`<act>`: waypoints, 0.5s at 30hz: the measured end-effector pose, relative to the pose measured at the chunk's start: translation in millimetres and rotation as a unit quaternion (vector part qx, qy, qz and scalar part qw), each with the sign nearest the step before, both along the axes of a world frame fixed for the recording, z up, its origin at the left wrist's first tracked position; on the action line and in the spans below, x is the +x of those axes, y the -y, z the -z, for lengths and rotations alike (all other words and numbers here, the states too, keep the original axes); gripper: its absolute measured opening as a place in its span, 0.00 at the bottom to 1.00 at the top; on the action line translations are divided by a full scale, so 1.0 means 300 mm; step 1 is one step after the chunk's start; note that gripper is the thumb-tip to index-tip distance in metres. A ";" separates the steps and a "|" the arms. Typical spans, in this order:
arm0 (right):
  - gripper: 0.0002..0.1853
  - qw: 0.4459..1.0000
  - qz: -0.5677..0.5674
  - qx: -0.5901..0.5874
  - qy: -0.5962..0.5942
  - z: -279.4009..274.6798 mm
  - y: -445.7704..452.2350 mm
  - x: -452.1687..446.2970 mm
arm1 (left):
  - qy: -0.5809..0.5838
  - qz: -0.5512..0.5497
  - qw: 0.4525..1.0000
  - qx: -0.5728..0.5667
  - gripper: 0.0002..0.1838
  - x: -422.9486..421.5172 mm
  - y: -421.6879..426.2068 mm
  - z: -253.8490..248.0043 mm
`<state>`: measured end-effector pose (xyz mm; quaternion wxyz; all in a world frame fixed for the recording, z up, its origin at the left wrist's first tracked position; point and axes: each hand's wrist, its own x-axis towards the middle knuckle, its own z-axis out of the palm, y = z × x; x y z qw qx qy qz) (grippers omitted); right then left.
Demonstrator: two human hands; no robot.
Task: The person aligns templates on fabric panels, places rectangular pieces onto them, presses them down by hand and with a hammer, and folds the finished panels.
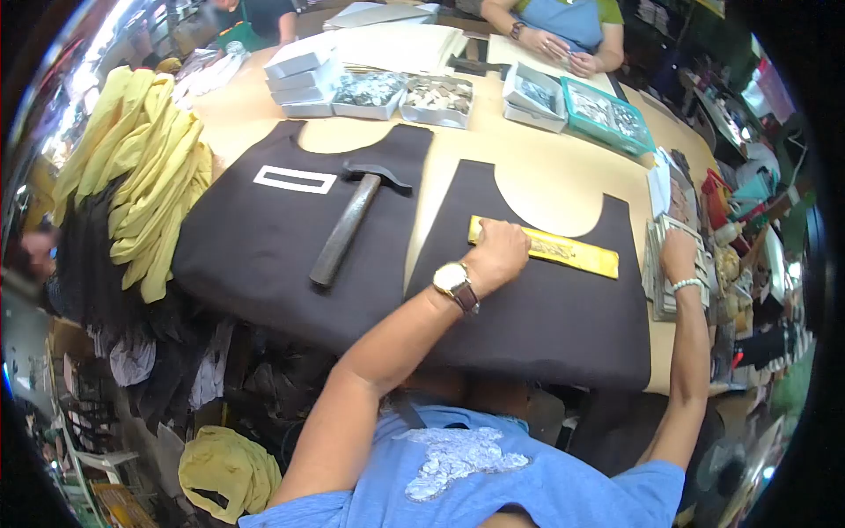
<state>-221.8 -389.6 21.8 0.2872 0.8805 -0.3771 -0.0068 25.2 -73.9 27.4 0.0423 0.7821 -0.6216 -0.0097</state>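
Note:
My left hand (500,251), with a watch on its wrist, is closed over the left part of a flat yellow strip (576,254). That strip lies on a dark cloth panel (537,321) with a scooped neckline. At the table's right side my right hand (679,255) is closed at a stack of flat, pale frame-like pieces (662,304); its fingertips are hidden. On a second dark cloth panel (255,233) to the left lie a white rectangular outline (295,179) and a hammer (348,224) with a dark handle.
Across the table stand white boxes of small pieces (437,95) and a teal tray (607,117). Yellow cloth (145,167) hangs over the left edge. A co-worker (563,35) sits opposite, and another person (255,22) is at the far left.

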 end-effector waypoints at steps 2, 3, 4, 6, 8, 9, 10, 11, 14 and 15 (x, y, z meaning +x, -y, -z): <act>0.07 0.999 0.033 -0.015 -0.017 -0.036 -0.030 -0.003 | -0.020 0.014 1.000 0.012 0.08 0.026 0.013 -0.009; 0.06 0.997 0.004 -0.078 0.018 -0.072 -0.071 -0.010 | -0.028 0.021 0.999 0.007 0.09 0.042 0.019 -0.011; 0.05 0.988 -0.025 -0.141 0.050 -0.122 -0.105 -0.015 | -0.031 0.032 0.999 0.025 0.09 0.058 0.029 -0.016; 0.04 0.975 0.009 -0.206 0.077 -0.215 -0.099 -0.018 | -0.057 0.042 0.995 0.066 0.09 0.095 0.048 -0.036; 0.04 0.964 0.028 -0.233 0.127 -0.367 -0.196 -0.006 | -0.101 0.035 0.989 0.099 0.11 0.130 0.066 -0.032; 0.06 0.958 0.022 -0.211 0.194 -0.425 -0.241 -0.007 | -0.121 0.028 0.986 0.108 0.12 0.146 0.070 -0.020; 0.07 0.939 -0.032 -0.227 0.255 -0.455 -0.247 -0.032 | -0.137 0.049 0.985 0.091 0.11 0.159 0.061 -0.016; 0.08 0.914 -0.087 -0.242 0.313 -0.472 -0.250 -0.052 | -0.153 0.068 0.983 0.073 0.11 0.170 0.053 -0.011; 0.12 0.770 -0.102 0.046 0.628 -0.399 -0.343 -0.065 | -0.163 0.075 0.983 0.032 0.11 0.173 0.043 0.015; 0.15 0.696 -0.113 0.153 0.692 -0.350 -0.403 -0.041 | -0.161 0.079 0.984 0.017 0.11 0.177 0.034 0.023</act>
